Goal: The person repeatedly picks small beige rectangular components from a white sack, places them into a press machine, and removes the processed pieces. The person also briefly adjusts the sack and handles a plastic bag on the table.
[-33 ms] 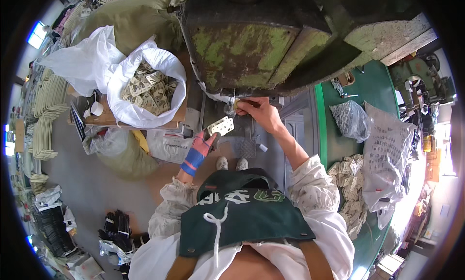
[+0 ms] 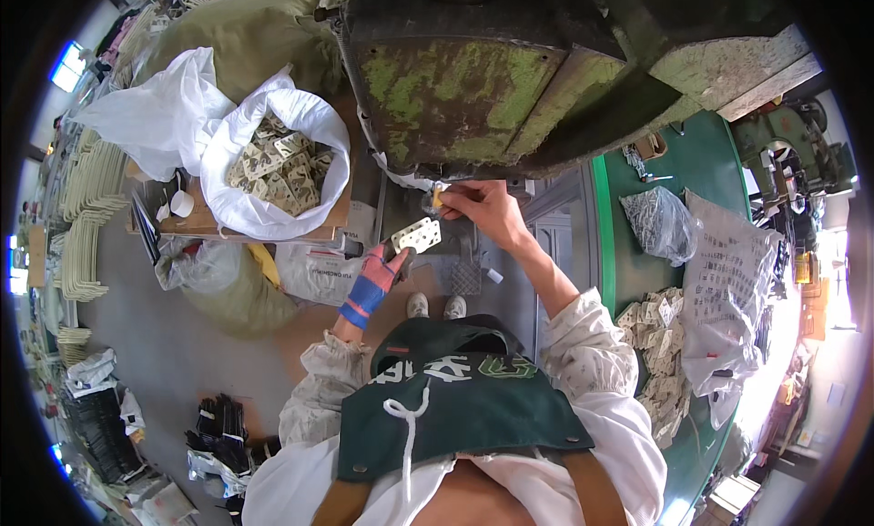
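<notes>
Left hand (image 2: 381, 271), in a pink glove with blue wrist wrap, pinches flat, holed cream plates (image 2: 416, 237) that jut forward past its fingertips. Right hand (image 2: 492, 213), bare, forearm slanting inward, has thumb and fingers closed on a small yellow piece (image 2: 438, 196) at their tips, beside the machine's (image 2: 455, 98) patchy green paint.

Dull grey floor (image 2: 173, 353), kinda brownish patches; long green-topped worktable (image 2: 706, 153) on right; bright bluish-white rectangular window (image 2: 70, 67) upper left.
</notes>
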{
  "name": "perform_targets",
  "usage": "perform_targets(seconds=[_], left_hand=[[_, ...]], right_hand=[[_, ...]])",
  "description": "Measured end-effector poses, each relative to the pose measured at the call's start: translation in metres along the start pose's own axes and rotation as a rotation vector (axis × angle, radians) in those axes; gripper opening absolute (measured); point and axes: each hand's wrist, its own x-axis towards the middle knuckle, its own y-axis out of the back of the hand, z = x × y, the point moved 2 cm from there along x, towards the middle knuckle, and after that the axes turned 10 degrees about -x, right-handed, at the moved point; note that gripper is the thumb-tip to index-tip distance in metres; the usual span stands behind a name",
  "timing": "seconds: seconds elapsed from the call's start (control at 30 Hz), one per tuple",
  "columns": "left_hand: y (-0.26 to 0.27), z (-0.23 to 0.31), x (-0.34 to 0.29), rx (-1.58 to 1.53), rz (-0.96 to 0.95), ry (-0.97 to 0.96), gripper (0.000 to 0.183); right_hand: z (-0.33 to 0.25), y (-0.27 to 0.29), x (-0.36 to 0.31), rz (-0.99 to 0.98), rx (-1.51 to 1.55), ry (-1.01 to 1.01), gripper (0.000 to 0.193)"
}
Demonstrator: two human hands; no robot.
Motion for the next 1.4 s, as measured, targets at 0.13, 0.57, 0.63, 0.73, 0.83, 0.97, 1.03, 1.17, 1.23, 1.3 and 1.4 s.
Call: perform_targets(seconds=[0.13, 0.57, 0.63, 0.73, 0.83, 0.97, 1.03, 1.17, 1.23, 1.3, 1.4], left_hand=[[0.003, 0.007, -0.002, 0.117, -0.003, -0.013, 0.022], [-0.048, 0.106, 0.014, 0.286, -0.035, -0.524, 0.022], [-0.056, 0.110, 0.021, 0.485, 0.052, -0.657, 0.024], [-0.062, 0.111, 0.018, 0.399, 0.066, -0.471, 0.028], [-0.052, 0.084, 0.030, 0.460, 0.076, -0.711, 0.029], [-0.054, 0.081, 0.031, 0.118, 0.022, -0.406, 0.029], [-0.059, 0.082, 0.037, -0.106, -0.033, -0.137, 0.029], [-0.049, 0.074, 0.039, -0.254, 0.025, -0.096, 0.034], [-0.053, 0.083, 0.040, -0.264, -0.005, 0.009, 0.035], [-0.064, 0.092, 0.041, -0.146, -0.063, 0.167, 0.038], [-0.054, 0.092, 0.028, -0.133, 0.112, 0.060, 0.040]], right_hand=[[-0.011, -0.011, 0.002, 0.023, 0.007, -0.096, 0.013], [-0.029, 0.022, -0.024, 0.092, -0.228, -0.024, 0.039], [-0.016, 0.025, -0.015, 0.155, -0.158, 0.080, 0.035], [-0.007, 0.027, -0.008, 0.175, -0.057, 0.040, 0.029], [0.000, 0.023, -0.005, 0.170, 0.048, -0.116, 0.023], [0.068, 0.063, 0.032, -0.022, 0.152, -0.251, 0.026], [0.143, 0.087, 0.074, 0.054, -0.643, 0.336, 0.026], [0.169, 0.061, 0.097, 0.147, -1.174, 0.663, 0.023], [0.221, 0.072, 0.115, 0.232, -1.481, 0.786, 0.022], [0.307, 0.111, 0.129, 0.415, -2.151, 0.996, 0.023], [0.209, 0.086, 0.111, 0.054, -0.901, 0.374, 0.016]])
